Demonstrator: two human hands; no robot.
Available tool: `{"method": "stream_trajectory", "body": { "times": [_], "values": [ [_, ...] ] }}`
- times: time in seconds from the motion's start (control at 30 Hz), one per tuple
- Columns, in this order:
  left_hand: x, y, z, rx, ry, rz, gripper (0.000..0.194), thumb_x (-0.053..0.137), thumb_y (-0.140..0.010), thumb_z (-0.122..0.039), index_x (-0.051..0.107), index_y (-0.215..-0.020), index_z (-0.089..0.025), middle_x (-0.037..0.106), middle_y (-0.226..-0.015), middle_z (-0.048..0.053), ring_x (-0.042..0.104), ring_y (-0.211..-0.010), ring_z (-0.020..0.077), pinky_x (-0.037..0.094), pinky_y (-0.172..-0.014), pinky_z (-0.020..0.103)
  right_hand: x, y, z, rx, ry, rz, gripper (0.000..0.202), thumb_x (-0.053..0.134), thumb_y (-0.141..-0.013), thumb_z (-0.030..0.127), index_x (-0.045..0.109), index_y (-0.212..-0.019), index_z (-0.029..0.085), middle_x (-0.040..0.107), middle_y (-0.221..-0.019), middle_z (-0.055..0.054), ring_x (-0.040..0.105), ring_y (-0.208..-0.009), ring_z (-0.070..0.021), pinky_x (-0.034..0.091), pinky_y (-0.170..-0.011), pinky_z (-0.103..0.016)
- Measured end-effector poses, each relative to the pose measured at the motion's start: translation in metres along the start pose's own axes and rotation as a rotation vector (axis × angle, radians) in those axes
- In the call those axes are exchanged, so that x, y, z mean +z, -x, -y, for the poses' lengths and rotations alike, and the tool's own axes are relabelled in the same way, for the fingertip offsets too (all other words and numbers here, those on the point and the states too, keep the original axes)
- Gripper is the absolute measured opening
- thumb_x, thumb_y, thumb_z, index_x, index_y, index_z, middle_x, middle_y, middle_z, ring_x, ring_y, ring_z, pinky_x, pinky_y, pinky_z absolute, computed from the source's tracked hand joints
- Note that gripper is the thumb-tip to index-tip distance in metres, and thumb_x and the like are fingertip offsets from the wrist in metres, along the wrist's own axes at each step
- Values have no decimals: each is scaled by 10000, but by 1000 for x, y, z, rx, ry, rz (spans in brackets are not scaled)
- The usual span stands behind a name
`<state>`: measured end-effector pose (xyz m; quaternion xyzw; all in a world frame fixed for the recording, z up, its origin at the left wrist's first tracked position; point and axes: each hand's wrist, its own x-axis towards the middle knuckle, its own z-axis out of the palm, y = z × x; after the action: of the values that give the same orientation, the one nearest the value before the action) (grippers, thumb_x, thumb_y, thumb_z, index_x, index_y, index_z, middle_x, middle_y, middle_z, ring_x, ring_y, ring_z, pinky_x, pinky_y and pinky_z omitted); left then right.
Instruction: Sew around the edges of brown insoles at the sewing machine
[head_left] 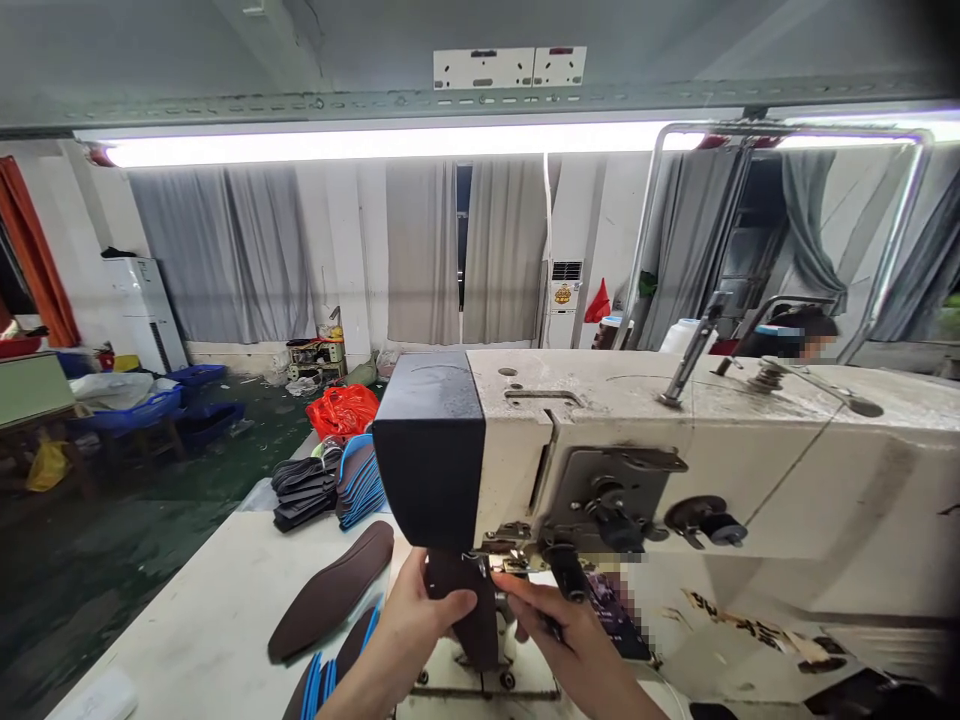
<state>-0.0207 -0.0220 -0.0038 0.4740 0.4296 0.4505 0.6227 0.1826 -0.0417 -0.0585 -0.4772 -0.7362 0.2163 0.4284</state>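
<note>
A dark brown insole-shaped piece lies under the head of a white sewing machine. My left hand grips its left edge, with the thumb on top. At the right edge of the piece, close to the needle area, is my right hand, its index finger stretched toward the piece and the other fingers curled, partly hidden. Another brown insole lies flat on the white table to the left. Blue-edged pieces are partly behind my left forearm.
Stacks of blue-edged pieces and black pieces stand behind, near a red plastic bag. Thread runs over the machine's top. Blue trays are at the far left. A person's head shows behind the machine.
</note>
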Motion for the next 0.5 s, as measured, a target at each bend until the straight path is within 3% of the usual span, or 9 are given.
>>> {"method": "stream_trajectory", "body": {
  "times": [0.13, 0.3, 0.5],
  "values": [
    [1, -12, 3, -34, -28, -76, 370, 722, -589, -210, 580, -924, -145, 683, -839, 58, 652, -760, 212, 501, -554, 259, -1, -2, 6, 10, -20, -8, 336, 510, -907, 268, 699, -1185, 256, 739, -758, -23, 664, -578, -123, 548, -632, -215],
    [4, -26, 1, 13, 51, -1, 401, 765, -589, -267, 649, -943, -120, 719, -897, 105, 672, -829, 262, 548, -660, 341, -1, -2, 5, -8, -30, 23, 370, 465, -935, 332, 665, -1237, 257, 749, -738, -37, 650, -575, -138, 531, -591, -222],
    [5, -43, -2, 49, 55, -15, 467, 775, -558, -257, 690, -1002, -139, 745, -918, 105, 680, -880, 270, 545, -708, 343, 2, -2, 1, -20, -45, 10, 358, 468, -935, 290, 678, -1216, 215, 699, -668, -21, 623, -561, -136, 509, -604, -239]
  ]
}}
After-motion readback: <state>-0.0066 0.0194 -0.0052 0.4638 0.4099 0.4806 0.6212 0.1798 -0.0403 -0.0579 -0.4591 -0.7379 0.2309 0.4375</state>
